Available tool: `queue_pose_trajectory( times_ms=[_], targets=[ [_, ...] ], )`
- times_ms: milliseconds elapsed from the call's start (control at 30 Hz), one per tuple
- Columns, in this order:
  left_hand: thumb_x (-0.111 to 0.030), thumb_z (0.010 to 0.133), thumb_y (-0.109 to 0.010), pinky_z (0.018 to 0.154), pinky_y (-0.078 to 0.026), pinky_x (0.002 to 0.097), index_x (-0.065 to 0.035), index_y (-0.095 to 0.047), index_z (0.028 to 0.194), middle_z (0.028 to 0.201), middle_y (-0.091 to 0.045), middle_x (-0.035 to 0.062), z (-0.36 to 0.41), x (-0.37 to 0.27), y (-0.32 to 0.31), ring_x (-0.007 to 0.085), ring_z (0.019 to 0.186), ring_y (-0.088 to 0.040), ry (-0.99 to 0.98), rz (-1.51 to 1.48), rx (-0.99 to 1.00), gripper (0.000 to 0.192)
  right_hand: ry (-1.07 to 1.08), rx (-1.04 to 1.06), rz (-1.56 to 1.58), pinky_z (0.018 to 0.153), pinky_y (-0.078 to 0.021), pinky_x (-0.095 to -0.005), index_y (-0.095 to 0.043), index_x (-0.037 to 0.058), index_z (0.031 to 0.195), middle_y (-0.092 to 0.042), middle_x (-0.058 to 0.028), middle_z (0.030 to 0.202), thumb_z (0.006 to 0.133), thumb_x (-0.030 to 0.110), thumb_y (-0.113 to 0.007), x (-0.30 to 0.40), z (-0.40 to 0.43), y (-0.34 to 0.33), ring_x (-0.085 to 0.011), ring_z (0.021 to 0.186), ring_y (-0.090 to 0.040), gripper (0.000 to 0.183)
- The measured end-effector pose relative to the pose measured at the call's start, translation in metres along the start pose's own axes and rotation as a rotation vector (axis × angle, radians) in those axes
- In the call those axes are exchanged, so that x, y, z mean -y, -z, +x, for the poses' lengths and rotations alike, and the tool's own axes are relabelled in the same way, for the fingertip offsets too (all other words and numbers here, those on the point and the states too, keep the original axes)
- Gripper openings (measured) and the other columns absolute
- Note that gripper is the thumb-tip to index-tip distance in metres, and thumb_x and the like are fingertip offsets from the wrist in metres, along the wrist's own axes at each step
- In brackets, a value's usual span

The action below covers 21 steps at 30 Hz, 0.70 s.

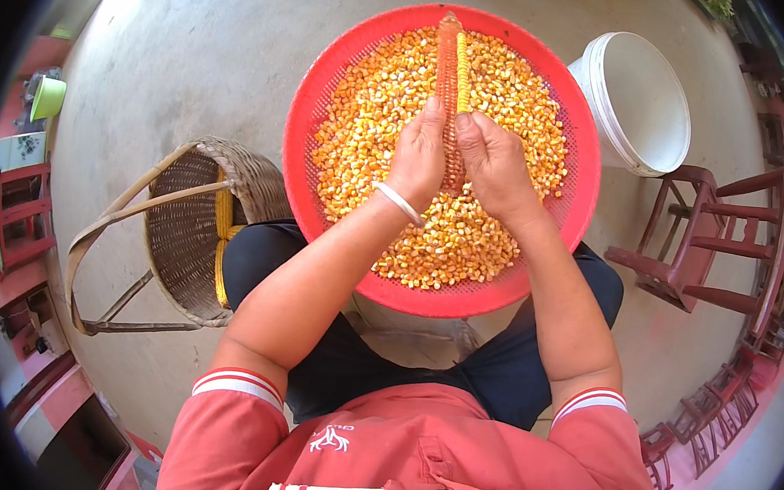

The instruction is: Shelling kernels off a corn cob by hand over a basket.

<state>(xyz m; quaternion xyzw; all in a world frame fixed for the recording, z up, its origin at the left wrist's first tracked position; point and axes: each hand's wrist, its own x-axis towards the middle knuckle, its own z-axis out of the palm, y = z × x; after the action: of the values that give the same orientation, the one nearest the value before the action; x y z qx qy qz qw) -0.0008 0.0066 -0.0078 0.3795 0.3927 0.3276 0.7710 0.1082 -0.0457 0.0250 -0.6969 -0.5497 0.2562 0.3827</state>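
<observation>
A mostly bare, reddish corn cob (449, 66) points away from me over a round red plastic sieve basket (316, 246). One strip of yellow kernels (462, 71) still lines its right side. My left hand (421, 152) grips the cob from the left, thumb lying along it, with a white bangle at the wrist. On the right side, my right hand (499, 160) holds the cob too, its thumb at the near end of the kernel strip. Loose corn kernels (372, 140) are heaped in the basket below both hands. The fingers under the cob are mostly hidden.
Left of my knee, a woven basket (179, 228) with a tall handle holds a few yellow corn ears (225, 211). A white plastic bucket (644, 106) stands at the right, near a red wooden chair (703, 235). More chairs (718, 402) line the right wall.
</observation>
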Motion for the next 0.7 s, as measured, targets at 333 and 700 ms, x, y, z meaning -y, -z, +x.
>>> queue_pose_trajectory(
  times_ms=[333,700],
  targets=[
    [-0.041,0.102,-0.035,0.055,-0.045,0.0331,0.0004,-0.056,0.092,0.069,-0.057,0.0082,-0.009,-0.003,-0.014,0.0158,0.062,-0.056,-0.151,0.523,-0.075,0.048,-0.104,-0.136,0.024,0.057,-0.0435,-0.0486,-0.051,-0.0002,0.079,-0.058,-0.0255,0.070,0.095,0.052,-0.046,-0.019,0.005,-0.001,-0.0467,0.063,-0.057,0.055],
    [-0.041,0.102,-0.033,0.052,-0.047,0.0258,-0.0042,-0.057,0.109,0.078,-0.060,0.0041,-0.018,-0.022,-0.017,0.0114,0.060,-0.056,0.173,-0.130,0.137,0.045,-0.111,-0.115,0.353,0.048,-0.0429,-0.0382,-0.052,0.0018,0.078,-0.056,-0.0101,0.064,0.100,0.039,-0.043,-0.034,0.007,0.006,-0.0228,0.050,-0.054,0.044]
  ],
)
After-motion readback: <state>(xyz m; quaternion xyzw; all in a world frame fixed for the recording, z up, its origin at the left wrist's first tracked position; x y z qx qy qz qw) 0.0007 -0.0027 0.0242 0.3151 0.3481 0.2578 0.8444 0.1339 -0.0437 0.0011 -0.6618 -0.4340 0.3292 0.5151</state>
